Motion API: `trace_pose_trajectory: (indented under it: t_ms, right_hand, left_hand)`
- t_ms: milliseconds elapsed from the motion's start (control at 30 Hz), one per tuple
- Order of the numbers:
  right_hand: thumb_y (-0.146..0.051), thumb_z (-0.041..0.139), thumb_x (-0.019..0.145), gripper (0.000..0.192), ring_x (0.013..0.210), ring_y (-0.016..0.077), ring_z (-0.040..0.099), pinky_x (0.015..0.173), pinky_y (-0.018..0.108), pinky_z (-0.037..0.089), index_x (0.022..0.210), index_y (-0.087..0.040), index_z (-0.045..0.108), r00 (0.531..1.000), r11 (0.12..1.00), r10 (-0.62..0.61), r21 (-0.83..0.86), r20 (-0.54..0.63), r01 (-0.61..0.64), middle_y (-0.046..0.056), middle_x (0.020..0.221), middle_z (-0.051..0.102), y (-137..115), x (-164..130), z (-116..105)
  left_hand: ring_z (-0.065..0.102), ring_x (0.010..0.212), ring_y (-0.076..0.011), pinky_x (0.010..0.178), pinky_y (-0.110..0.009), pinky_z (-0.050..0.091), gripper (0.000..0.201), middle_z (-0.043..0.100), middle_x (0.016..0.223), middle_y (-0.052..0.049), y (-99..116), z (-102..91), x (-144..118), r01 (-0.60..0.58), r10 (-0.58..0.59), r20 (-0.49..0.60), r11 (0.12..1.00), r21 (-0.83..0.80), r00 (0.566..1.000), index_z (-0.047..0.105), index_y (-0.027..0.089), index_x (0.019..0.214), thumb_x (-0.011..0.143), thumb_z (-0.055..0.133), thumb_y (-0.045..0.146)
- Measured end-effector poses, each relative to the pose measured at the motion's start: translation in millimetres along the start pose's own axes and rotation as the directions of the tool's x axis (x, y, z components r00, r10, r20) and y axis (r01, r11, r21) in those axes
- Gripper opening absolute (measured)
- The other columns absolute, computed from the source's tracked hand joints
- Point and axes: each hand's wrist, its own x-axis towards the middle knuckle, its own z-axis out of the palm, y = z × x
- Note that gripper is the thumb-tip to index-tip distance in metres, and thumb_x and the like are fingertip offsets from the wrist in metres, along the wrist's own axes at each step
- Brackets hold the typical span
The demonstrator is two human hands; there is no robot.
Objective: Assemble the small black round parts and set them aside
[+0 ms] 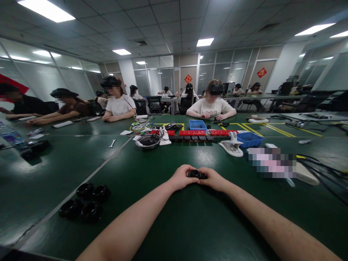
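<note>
Both hands meet over the green table, gripping one small black part (196,174) with a round opening on top; its exact kind is too small to tell. From the left, my left hand (182,177) has its fingers wrapped round it. My right hand (213,178) closes on the other end, thumbs near each other in front. The fingers cover much of the part's sides. To the left on the table sit several glossy black round rings or cups (91,211), grouped close together, away from both hands.
Beyond the hands lie a row of red socket strips (192,132), a metal bowl (148,145), a white clip-like stand (232,145), and blue trays (250,139). A wrench (112,143) lies left. Black cables (323,170) spread at right. A person (212,105) sits opposite.
</note>
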Motion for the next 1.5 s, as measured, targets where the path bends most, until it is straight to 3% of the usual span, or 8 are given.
trace_pose_trajectory:
  t_ms: [267,800,900,1033,1167,1267,1367,1500]
  right_hand:
    - [-0.022,0.055,0.064,0.027,0.07,0.0143,0.049,0.064,0.025,0.038,0.09,-0.012,0.055,0.996,0.993,-0.014,0.115,0.093,0.003,0.002,0.078,0.056,-2,2,0]
    - [-0.025,0.057,0.061,0.023,0.064,0.012,0.047,0.056,0.022,0.036,0.08,-0.012,0.054,0.997,0.993,0.055,0.103,0.054,-0.06,0.0,0.069,0.052,3,2,2]
    - [-0.026,0.058,0.059,0.021,0.06,0.0106,0.044,0.053,0.021,0.033,0.074,-0.013,0.052,0.996,0.994,0.094,0.048,0.0,-0.094,-0.001,0.064,0.049,3,3,5]
    - [-0.029,0.06,0.057,0.022,0.056,0.0098,0.041,0.047,0.02,0.028,0.064,-0.015,0.045,0.976,0.975,0.135,-0.152,-0.173,-0.162,-0.002,0.061,0.046,5,6,18]
    - [-0.03,0.057,0.06,0.019,0.056,0.0104,0.042,0.049,0.021,0.027,0.066,-0.016,0.046,0.95,0.925,0.146,-0.301,-0.277,-0.23,0.0,0.063,0.048,1,6,27]
    - [-0.035,0.059,0.059,0.028,0.065,0.0138,0.046,0.055,0.023,0.032,0.077,-0.015,0.05,0.973,0.942,0.075,-0.304,-0.22,-0.141,0.003,0.072,0.05,-3,3,23]
    - [-0.035,0.062,0.058,0.042,0.078,0.0174,0.048,0.066,0.027,0.036,0.094,-0.017,0.051,0.997,0.983,-0.026,-0.182,-0.078,0.012,0.004,0.086,0.052,-3,0,11]
    - [-0.028,0.057,0.064,0.037,0.078,0.0159,0.049,0.067,0.027,0.038,0.098,-0.015,0.051,0.994,0.998,-0.027,0.066,0.109,0.02,0.003,0.087,0.054,1,0,-2]
  left_hand:
    - [0.044,0.063,-0.0093,0.056,-0.021,0.037,0.043,0.049,0.081,-0.002,1,-1.6,0,0.034,-0.033,0.018,0.999,-0.029,0.999,0.056,0.015,0.088,0.052,0.066,0.036]
    - [0.044,0.064,-0.0104,0.056,-0.021,0.037,0.04,0.048,0.079,-0.001,6,0.3,-2,0.031,-0.03,-0.013,0.998,0.047,0.999,0.056,0.016,0.086,0.053,0.066,0.036]
    - [0.047,0.069,-0.0131,0.06,-0.024,0.038,0.037,0.05,0.081,-0.002,9,5.8,-4,0.085,-0.075,-0.09,0.99,0.113,0.993,0.056,0.016,0.084,0.054,0.065,0.034]
    - [0.048,0.078,-0.0174,0.068,-0.029,0.038,0.036,0.051,0.084,-0.004,11,14.6,-7,0.15,-0.096,-0.242,0.965,0.214,0.966,0.054,0.017,0.085,0.056,0.064,0.035]
    - [0.048,0.079,-0.0175,0.07,-0.028,0.038,0.036,0.051,0.084,-0.004,10,14.7,-7,0.135,-0.081,-0.24,0.966,0.218,0.967,0.053,0.017,0.086,0.056,0.064,0.034]
    - [0.048,0.077,-0.0163,0.068,-0.027,0.037,0.032,0.051,0.082,-0.003,9,8.8,-6,0.108,-0.066,-0.2,0.972,0.208,0.978,0.054,0.017,0.083,0.056,0.064,0.032]
    - [0.047,0.073,-0.0142,0.064,-0.025,0.037,0.031,0.05,0.081,-0.002,8,1.3,-5,0.048,-0.027,-0.114,0.982,0.181,0.993,0.055,0.017,0.084,0.057,0.063,0.032]
    - [0.045,0.066,-0.0111,0.057,-0.022,0.036,0.036,0.05,0.081,-0.002,5,-5.0,-2,0.003,-0.004,0.011,0.995,0.096,1.0,0.056,0.017,0.088,0.058,0.062,0.034]
